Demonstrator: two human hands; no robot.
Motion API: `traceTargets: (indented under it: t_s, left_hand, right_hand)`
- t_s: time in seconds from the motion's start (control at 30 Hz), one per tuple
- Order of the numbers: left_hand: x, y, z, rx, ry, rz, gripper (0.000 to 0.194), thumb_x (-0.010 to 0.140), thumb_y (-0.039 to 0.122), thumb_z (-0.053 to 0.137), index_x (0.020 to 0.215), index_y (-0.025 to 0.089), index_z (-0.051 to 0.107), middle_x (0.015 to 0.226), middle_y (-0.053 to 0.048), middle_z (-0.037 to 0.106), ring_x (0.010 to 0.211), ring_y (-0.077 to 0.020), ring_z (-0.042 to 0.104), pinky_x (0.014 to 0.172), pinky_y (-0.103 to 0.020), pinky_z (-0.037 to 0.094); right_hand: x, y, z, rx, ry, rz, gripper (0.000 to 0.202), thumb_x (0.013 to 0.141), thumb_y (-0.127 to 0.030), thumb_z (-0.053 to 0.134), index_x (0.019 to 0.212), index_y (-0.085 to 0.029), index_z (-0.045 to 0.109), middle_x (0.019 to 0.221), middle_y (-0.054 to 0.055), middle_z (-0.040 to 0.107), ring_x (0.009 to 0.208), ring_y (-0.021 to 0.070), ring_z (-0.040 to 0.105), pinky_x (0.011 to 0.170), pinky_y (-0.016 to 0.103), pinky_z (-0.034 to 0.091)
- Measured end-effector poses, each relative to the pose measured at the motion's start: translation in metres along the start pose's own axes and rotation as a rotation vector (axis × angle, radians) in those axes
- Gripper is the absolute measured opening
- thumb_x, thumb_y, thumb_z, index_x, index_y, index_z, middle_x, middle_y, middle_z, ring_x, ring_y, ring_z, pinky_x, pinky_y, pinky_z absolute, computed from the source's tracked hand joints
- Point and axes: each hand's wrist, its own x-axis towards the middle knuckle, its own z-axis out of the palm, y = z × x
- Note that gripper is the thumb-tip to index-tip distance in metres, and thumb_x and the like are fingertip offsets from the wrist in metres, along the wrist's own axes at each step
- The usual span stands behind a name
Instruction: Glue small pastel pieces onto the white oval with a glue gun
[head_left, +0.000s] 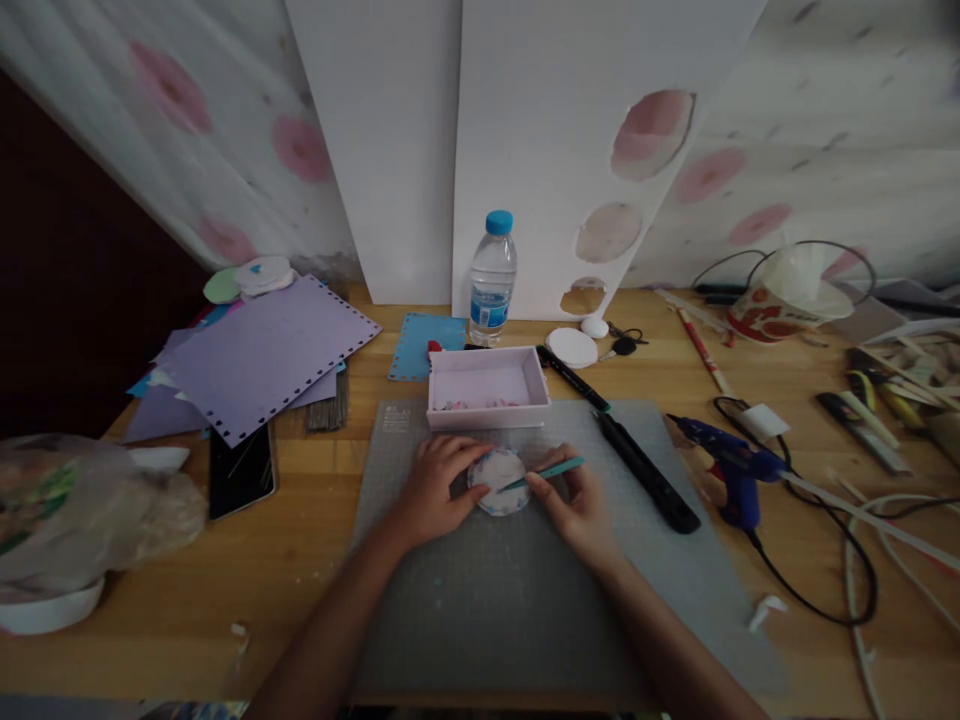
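Note:
A small round white disc (498, 480) with a bluish, patterned rim is at the middle, over the grey cutting mat (480, 620). My left hand (442, 485) grips its left edge between thumb and fingers. In my right hand (574, 505), closed in a pinch, is a thin teal tool (562, 467), its pointed end lying over the disc's face. Just beyond the hands stands an open pale pink box (487, 415) with small pink bits inside.
Behind the box stands a water bottle (493, 280). A black cutter (649, 473) and blue glue gun (739, 465) with cables lie right. Purple sheets (270, 350), a phone (242, 470) and a plastic bag (97, 510) are left. White boards (525, 130) lean at the back.

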Motion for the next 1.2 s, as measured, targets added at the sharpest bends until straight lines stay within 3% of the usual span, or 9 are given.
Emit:
traceTargets:
  t_s: [1.2]
  left_hand:
    - [0.0001,0.0,0.0001,-0.018,-0.005,-0.019,0.043,0.084,0.036,0.064,0.125,0.027,0.057,0.12,-0.007,0.062,0.113,-0.0268,0.052,0.098,-0.044,0.035]
  right_hand:
    - [0.0009,-0.0041,-0.0013,-0.042,-0.012,-0.009,0.014,0.084,-0.031,0.064,0.078,-0.022,0.055,0.071,0.0,0.055,0.067,0.0171,0.052,0.061,0.031,0.042]
